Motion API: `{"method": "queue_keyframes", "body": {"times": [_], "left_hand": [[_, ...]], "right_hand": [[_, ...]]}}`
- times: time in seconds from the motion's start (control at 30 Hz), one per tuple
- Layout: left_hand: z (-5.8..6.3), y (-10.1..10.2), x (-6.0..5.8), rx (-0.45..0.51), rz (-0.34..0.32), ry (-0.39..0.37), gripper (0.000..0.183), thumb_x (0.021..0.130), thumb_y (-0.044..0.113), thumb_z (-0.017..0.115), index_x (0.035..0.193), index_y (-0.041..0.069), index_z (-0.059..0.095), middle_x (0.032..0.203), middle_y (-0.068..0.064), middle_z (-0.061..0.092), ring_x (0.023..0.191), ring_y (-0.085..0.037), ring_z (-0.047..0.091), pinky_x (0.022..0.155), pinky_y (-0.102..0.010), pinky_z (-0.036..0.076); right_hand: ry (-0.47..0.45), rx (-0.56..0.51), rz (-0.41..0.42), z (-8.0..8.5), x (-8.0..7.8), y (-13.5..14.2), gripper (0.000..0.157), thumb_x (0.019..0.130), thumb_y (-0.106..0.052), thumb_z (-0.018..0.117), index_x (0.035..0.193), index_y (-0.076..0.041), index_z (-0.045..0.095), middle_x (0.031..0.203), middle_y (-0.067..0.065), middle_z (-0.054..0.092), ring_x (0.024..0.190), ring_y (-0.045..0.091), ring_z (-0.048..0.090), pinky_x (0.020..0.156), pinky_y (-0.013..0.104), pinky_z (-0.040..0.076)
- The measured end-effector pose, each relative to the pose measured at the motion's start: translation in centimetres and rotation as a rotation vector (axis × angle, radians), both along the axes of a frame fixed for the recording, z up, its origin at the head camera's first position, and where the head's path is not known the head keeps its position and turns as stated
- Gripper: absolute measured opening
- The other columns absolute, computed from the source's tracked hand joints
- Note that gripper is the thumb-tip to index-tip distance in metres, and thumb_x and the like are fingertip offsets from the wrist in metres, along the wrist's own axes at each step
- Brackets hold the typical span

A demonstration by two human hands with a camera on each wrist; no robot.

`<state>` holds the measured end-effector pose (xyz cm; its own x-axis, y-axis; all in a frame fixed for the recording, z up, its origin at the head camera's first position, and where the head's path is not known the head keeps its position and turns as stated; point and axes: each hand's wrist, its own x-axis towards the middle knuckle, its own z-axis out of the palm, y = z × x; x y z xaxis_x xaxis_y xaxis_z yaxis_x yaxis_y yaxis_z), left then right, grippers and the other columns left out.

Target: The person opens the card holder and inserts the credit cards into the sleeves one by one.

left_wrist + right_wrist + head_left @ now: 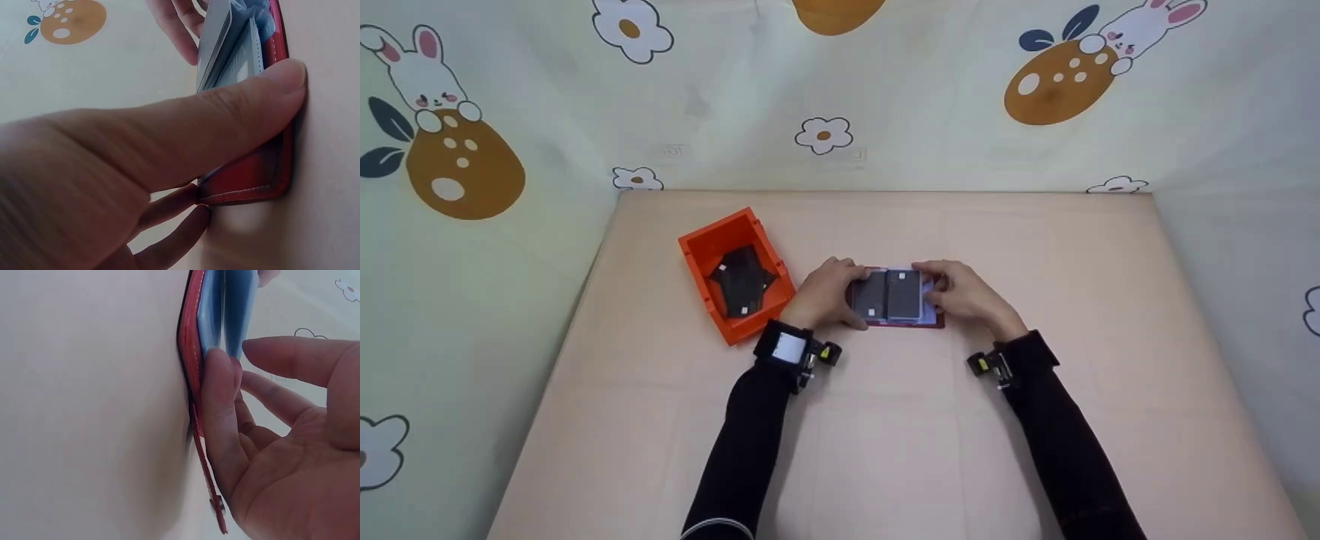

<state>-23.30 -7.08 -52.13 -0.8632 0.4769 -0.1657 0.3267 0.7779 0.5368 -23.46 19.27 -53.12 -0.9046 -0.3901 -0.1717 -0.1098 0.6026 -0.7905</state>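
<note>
A red card holder (939, 322) lies spread on the table, its clear sleeves (929, 309) carrying two dark cards (904, 295) with small white squares. My left hand (826, 291) grips the holder's left end. In the left wrist view the thumb (247, 107) lies across the near edge and other fingers reach the far side. My right hand (966, 295) pinches the sleeves at the right side. The right wrist view has its fingers (220, 399) against the raised bluish sleeves (239, 309), while the cover's snap strap (207, 478) hangs out beside them.
An orange bin (703, 289) stands left of the holder, close to my left wrist, with several black cards (741, 281) heaped inside. The pale table (877, 435) meets a patterned cloth wall (915, 150) at the back.
</note>
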Motion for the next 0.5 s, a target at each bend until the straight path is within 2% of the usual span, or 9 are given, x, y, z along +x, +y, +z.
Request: {"method": "queue_keyframes", "body": {"times": [0.5], "left_hand": [[0.19,0.14,0.1,-0.02,0.03,-0.032,0.082,0.071,0.026,0.098,0.143,0.014,0.062,0.132,-0.007,0.063,0.118,-0.024,0.051,0.107,-0.041,0.047]], "right_hand": [[0.018,-0.031,-0.021,-0.15,-0.07,-0.18,0.054,0.091,0.007,0.061,0.145,0.0,0.057,0.118,0.021,0.063,0.093,0.024,0.057,0.078,0.029,0.048]]}}
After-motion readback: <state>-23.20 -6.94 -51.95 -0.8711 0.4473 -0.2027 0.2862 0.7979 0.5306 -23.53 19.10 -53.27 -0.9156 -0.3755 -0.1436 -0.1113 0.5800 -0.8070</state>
